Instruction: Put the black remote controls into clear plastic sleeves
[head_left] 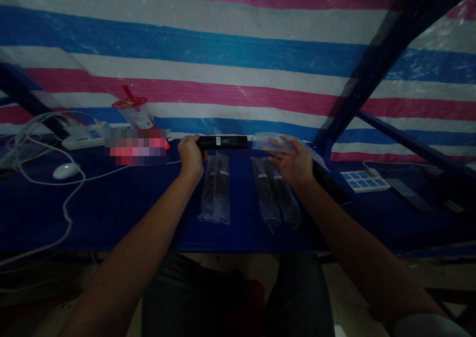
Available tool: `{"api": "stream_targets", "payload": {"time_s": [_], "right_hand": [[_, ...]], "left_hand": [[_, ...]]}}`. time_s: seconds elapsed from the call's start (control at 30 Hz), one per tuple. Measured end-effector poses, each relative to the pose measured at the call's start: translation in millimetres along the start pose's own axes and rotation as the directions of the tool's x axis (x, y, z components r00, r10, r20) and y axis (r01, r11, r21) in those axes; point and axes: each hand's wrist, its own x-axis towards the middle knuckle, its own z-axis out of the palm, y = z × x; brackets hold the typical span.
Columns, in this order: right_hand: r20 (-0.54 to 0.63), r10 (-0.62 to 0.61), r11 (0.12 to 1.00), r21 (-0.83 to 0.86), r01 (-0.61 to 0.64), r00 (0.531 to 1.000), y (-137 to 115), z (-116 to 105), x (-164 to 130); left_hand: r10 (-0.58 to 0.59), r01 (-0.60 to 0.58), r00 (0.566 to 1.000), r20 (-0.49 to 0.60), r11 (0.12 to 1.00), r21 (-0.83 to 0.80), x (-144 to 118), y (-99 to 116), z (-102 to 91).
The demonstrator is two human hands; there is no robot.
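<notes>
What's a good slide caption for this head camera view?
Left hand grips a black bar-shaped device; right hand holds a clear bag over bagged units.

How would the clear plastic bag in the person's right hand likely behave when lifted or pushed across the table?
The clear plastic bag looks thin and see-through, so probably floppy and very light. It drapes over the right hand, suggesting it will sag rather than hold shape. Its glossy film may slide easily on the blue table.

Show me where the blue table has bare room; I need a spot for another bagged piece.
Bare blue table runs between the white cable and the left bagged pieces. A narrower strip lies between those and the right bagged pieces. It is crowded at the back: power strip, cup, and both hands, left hand and right hand.
</notes>
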Motion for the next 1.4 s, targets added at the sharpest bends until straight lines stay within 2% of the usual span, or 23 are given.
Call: {"api": "stream_targets", "payload": {"time_s": [0.27, 0.5, 0.77, 1.17, 1.4], "right_hand": [[0.081, 0.056, 0.997, 0.046, -0.06, 0.995, -0.5, 2.2, -1.1], [0.103, 0.071, 0.996, 0.055, -0.077, 0.992, 0.7, 3.2, -1.2], [0.07, 0.046, 0.999, 0.009, -0.046, 0.997, 1.9, -2.5, 3.7], [0.123, 0.043, 0.998, -0.04, -0.038, 0.991, 6.8, 2.1, 0.8], [0.146, 0.029, 1.0, -0.013, -0.027, 0.989, 9.0, 8.2, -3.6]], "left_hand": [[-0.119, 0.119, 0.992, 0.035, 0.993, -0.004, -0.8, -5.6, 2.2], [-0.233, 0.235, 0.97, 0.076, 0.972, -0.022, -3.3, -0.3, 2.1], [-0.217, 0.22, 0.975, 0.051, 0.974, -0.059, -0.7, 4.8, 0.1], [-0.296, 0.305, 0.949, 0.107, 0.949, -0.082, -0.6, -5.5, 1.7], [-0.293, 0.297, 0.944, 0.151, 0.955, 0.0, -5.8, -2.2, 3.4]]}}
